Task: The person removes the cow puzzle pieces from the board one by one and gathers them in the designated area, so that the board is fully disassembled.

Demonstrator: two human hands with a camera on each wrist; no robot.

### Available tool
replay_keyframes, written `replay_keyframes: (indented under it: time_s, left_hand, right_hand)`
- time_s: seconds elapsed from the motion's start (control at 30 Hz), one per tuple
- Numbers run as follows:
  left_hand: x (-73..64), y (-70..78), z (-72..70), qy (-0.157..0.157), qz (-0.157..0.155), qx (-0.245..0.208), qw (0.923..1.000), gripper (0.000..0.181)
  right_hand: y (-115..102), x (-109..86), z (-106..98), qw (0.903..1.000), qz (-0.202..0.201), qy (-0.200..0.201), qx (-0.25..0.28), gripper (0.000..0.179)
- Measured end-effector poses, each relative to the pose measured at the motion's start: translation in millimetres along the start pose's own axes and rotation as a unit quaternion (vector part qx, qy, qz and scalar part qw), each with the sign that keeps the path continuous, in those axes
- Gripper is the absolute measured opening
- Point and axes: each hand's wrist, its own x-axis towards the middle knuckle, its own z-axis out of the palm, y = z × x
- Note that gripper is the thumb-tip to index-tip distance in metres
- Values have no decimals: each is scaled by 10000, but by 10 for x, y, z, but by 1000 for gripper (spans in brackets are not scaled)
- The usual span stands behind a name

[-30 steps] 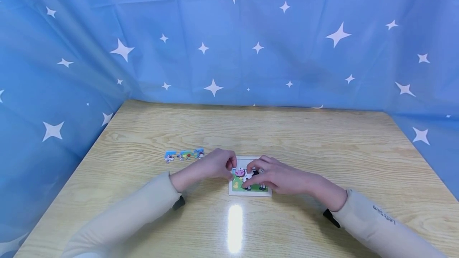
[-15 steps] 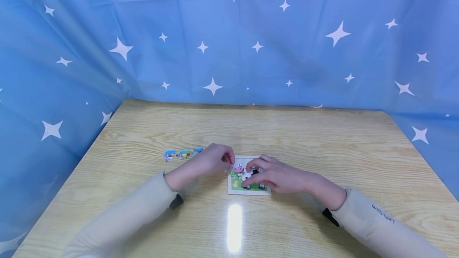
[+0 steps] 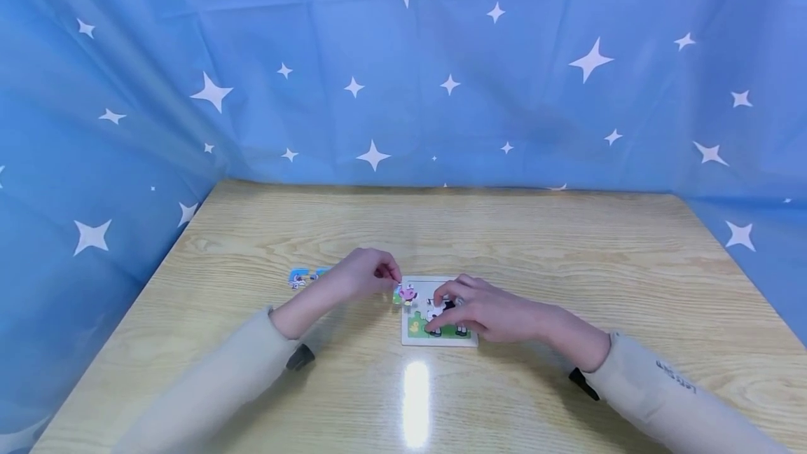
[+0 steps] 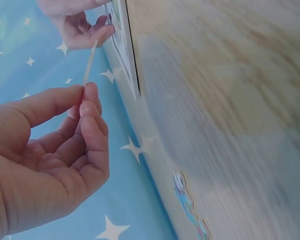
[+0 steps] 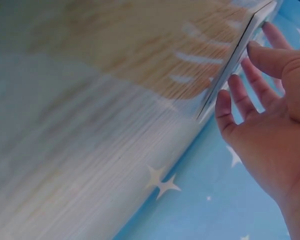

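My left hand [image 3: 362, 277] pinches a jigsaw piece [image 3: 406, 293] with a pink-nosed cow's head, at the left edge of a white-framed jigsaw board [image 3: 441, 342]. In the left wrist view the piece [image 4: 89, 65] shows edge-on between thumb and fingertips, raised off the table. Over the board's right part lies my right hand [image 3: 482, 308], its thumb and fingers spread with the fingertips on the pieces there. A black-and-white cow body [image 3: 435, 310] on green shows between them. From the right wrist view, relaxed fingers [image 5: 245, 100] reach along the board's face [image 5: 247, 37].
Loose jigsaw pieces [image 3: 299, 279] lie on the wooden table [image 3: 542, 244] left of the board, partly hidden behind my left forearm. A blue star-printed curtain [image 3: 403, 90] hangs behind the table and at its sides. Light glares [image 3: 415, 405] off the tabletop in front.
My left hand has lifted the cow's-head piece out of the board and moved it left. The board's upper left now shows bare. My right hand has stayed put.
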Motion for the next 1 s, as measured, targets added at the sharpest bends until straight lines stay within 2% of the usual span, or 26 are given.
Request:
replay_keyframes:
  time_s: [0.13,0.4,0.6,0.67,0.87,1.0]
  left_hand:
    - [-66,-56,-39,89,92,-75,9999,3]
    - [-170,-147,-111,237,92,-140,9996,4]
    - [-259,-196,-173,340,77,-144,9993,6]
    - [-293,-221,-193,342,60,-138,9993,7]
    - [-378,-315,-234,309,-1,-189,9993,9]
    - [-413,-362,-259,267,45,-311,9992,7]
  right_hand:
    - [1,-2,-2,10000,38,-48,37,76]
    - [-101,43,-97,9999,37,-58,96,73]
    - [-107,56,-96,9999,-10,14,142,74]
    - [-89,43,-64,9998,25,35,198,74]
    - [-216,105,-217,9997,-110,29,196,61]
    - [-199,85,-187,9997,-17,32,256,66]
